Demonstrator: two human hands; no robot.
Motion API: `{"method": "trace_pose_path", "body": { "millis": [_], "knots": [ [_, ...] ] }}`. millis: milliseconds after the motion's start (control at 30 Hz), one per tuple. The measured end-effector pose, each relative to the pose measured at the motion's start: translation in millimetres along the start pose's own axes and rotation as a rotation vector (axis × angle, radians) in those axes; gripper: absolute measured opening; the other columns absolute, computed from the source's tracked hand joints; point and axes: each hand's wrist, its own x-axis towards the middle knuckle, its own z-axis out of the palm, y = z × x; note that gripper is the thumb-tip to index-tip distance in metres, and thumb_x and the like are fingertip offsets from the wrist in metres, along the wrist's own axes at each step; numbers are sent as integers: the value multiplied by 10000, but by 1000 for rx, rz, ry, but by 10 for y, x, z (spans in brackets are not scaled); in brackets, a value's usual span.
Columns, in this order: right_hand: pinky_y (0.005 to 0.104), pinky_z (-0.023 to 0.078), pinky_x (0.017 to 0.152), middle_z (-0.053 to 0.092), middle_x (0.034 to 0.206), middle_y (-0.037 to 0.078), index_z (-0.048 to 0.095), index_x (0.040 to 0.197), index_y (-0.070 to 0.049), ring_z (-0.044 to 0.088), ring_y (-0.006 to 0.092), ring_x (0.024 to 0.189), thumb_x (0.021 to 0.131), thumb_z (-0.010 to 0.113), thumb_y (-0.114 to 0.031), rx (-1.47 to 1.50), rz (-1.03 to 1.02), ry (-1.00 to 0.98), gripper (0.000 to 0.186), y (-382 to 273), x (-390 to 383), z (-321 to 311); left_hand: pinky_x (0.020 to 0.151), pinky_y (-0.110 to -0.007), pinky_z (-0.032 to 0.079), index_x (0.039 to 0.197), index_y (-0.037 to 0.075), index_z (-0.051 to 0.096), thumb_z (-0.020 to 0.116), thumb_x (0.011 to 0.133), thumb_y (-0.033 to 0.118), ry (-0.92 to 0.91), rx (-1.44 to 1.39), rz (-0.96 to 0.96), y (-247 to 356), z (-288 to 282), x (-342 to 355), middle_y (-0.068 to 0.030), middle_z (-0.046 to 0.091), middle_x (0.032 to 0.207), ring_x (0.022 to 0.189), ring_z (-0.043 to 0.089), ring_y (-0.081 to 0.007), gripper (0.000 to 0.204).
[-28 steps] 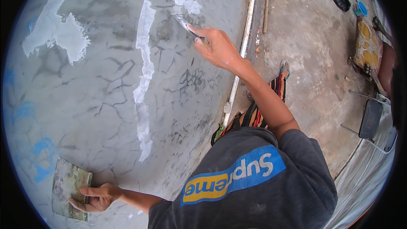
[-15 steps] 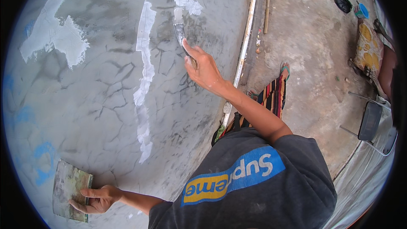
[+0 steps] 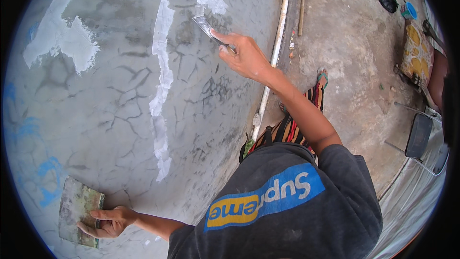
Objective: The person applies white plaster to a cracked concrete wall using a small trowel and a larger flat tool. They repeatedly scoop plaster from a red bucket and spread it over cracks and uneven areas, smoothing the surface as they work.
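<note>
My right hand [image 3: 244,57] grips a metal putty knife [image 3: 203,25], its blade on or very near the cracked grey wall [image 3: 115,124], just below an upper white filler patch [image 3: 211,0]. A long, ragged white filler strip [image 3: 163,81] runs down the wall left of that hand, and a wider patch [image 3: 72,43] is farther left. At the lower left, my left hand [image 3: 112,220] holds a square, stained board [image 3: 76,201] by its right edge, thumb on its face and fingers apart around it.
A white pipe [image 3: 281,14] runs along the wall's foot beside a thin pole [image 3: 301,14]. My sandalled foot [image 3: 322,77] is on the concrete floor [image 3: 359,91]. At right are a black bag [image 3: 387,2], blue bucket [image 3: 408,10], patterned cushion [image 3: 411,50] and folded chair [image 3: 418,134].
My right hand moved down and left with the knife, then back up and right, tilting the blade again. A small light smear now shows under the upper patch. My left hand stays nearly still.
</note>
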Motion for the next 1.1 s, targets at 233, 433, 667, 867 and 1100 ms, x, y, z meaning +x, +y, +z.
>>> {"method": "trace_pose_path", "body": {
  "millis": [233,433,667,867,1100],
  "knots": [
    [299,453,600,607,848,134,558,1314,-115,533,149,608,884,543,-117,121,261,-67,430,-104,-92,-235,743,-329,541,428,-7,406,580,932,87,-37,2,-58,-28,-44,-46,-259,541,1260,1053,589,-248,541],
    [259,406,502,609,870,77,567,1315,-136,427,72,527,897,542,-108,59,117,19,420,4,107,-80,768,-332,535,426,10,387,569,932,73,-45,-19,-24,-4,-17,-11,-264,534,1266,1062,582,-239,541],
    [256,372,532,528,833,57,505,1370,-126,364,90,591,889,551,-44,102,-51,170,490,145,-181,322,779,-371,541,421,32,348,573,931,89,-53,33,65,-33,-48,-27,-298,510,1271,1077,571,-273,560],
    [255,363,536,469,825,46,424,1427,-145,367,96,609,897,555,-2,215,-76,154,564,383,-308,783,734,-353,549,421,28,342,580,926,89,-42,54,121,-44,-11,22,-302,505,1273,1056,581,-262,562],
    [257,378,537,487,802,66,488,1380,-132,384,97,610,888,559,-37,138,36,25,506,226,-415,252,731,-343,544,410,30,329,588,922,93,-60,79,87,-72,-38,-35,-297,506,1288,1040,592,-250,577]
  ]
}}
